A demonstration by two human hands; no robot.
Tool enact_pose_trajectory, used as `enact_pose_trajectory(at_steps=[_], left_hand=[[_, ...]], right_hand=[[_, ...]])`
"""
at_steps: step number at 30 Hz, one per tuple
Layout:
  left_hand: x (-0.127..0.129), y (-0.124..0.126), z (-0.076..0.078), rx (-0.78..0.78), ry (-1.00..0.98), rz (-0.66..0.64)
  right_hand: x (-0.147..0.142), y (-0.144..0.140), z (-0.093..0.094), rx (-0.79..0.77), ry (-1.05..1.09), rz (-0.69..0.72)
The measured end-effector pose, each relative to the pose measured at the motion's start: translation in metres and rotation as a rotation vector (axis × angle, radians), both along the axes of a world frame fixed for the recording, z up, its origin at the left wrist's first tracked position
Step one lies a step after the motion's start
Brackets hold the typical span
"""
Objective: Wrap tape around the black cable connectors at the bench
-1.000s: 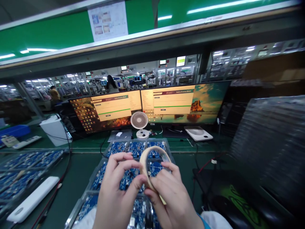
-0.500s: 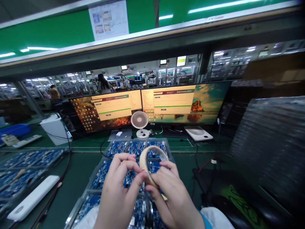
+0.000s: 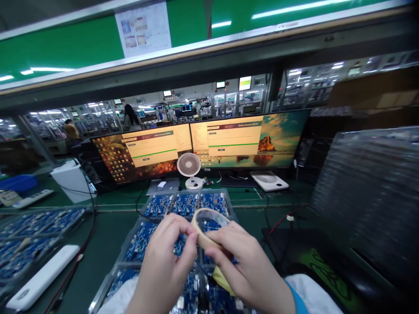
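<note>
A thin roll of cream masking tape [image 3: 203, 237] is held above a clear tray [image 3: 118, 261] of blue circuit boards [image 3: 141, 240]. My right hand [image 3: 238, 257] grips the roll's near right side with thumb and fingers. At the roll's left edge, my left hand [image 3: 172, 253] pinches with thumb and forefinger; whether a tape end lies between those fingertips is too small to see. Something yellow [image 3: 222, 281] shows under my right hand, partly hidden by it.
Behind the tray stand a small white fan [image 3: 189, 165] and two monitors [image 3: 229, 141]. A second tray of boards [image 3: 42, 222] and a white elongated device [image 3: 42, 277] lie left. Stacked clear trays [image 3: 369, 187] and a black mouse pad [image 3: 281, 248] are at right.
The tape roll has tipped flatter and sits slightly lower. My left fingers have drawn together into a tighter pinch at its edge. More of the yellow thing shows beneath my right hand.
</note>
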State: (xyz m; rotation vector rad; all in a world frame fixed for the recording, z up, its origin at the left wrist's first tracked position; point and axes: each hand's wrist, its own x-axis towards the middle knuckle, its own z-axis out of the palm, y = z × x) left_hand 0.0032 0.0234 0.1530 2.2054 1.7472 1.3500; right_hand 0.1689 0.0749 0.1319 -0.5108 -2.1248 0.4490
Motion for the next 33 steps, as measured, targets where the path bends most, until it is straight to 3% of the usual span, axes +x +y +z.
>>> enact_pose_trajectory(at_steps=[7,10,14,18,22,27,33], left_hand=[[0.007,0.005,-0.009,-0.107,-0.195,-0.003],[0.010,0.007,-0.011,-0.173,-0.261,0.005],[0.008,0.010,-0.010,-0.318,-0.364,-0.081],[0.005,0.010,-0.006,-0.212,-0.216,-0.053],[0.008,0.007,-0.004,-0.201,-0.169,-0.143],[0.009,0.008,-0.008,-0.132,-0.169,-0.027],[0.006,0.009,-0.009,-0.239,-0.263,-0.056]], right_hand=[[0.003,0.010,-0.004,0.169,-0.051,-0.209],[0.003,0.009,-0.004,0.113,-0.054,-0.233],[0.003,0.007,-0.002,-0.005,-0.110,-0.201],[0.004,0.007,0.000,-0.056,-0.123,-0.183],[0.002,0.007,-0.001,-0.060,-0.038,-0.192],[0.000,0.005,-0.003,-0.038,-0.022,-0.195],[0.000,0.003,-0.001,-0.058,-0.074,-0.211]])
